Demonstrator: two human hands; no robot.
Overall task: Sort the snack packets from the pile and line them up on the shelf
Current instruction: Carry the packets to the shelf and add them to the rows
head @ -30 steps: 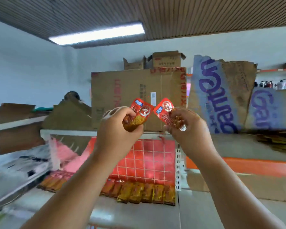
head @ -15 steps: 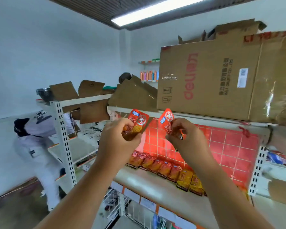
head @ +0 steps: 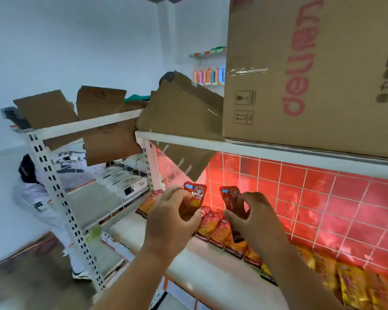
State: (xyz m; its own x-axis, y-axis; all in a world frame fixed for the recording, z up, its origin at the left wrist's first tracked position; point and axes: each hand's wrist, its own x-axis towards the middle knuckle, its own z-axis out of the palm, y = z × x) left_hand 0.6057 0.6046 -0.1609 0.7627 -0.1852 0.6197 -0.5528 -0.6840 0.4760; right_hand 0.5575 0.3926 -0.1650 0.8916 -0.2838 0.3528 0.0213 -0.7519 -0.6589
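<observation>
My left hand (head: pixel 170 218) grips a red snack packet (head: pixel 194 199) upright, its top sticking out above my fingers. My right hand (head: pixel 254 218) pinches a second red snack packet (head: pixel 231 198) the same way. Both hands hover just above the white shelf (head: pixel 211 271), over the left end of a row of red packets (head: pixel 215 229) lying against the red tiled back wall. Farther right the row continues with yellow packets (head: pixel 349 285). My forearms hide part of the row.
A large cardboard box (head: pixel 311 70) sits on the shelf board above (head: pixel 255 148), close over my hands. Folded cardboard (head: pixel 184 113) leans at its left. A white rack (head: pixel 61 198) stands to the left, with a person in white (head: pixel 34 193) bending behind it.
My view has swung left and closer to the shelf. Both hands have dropped lower with their packets, from under the upper board down to just above the row of packets.
</observation>
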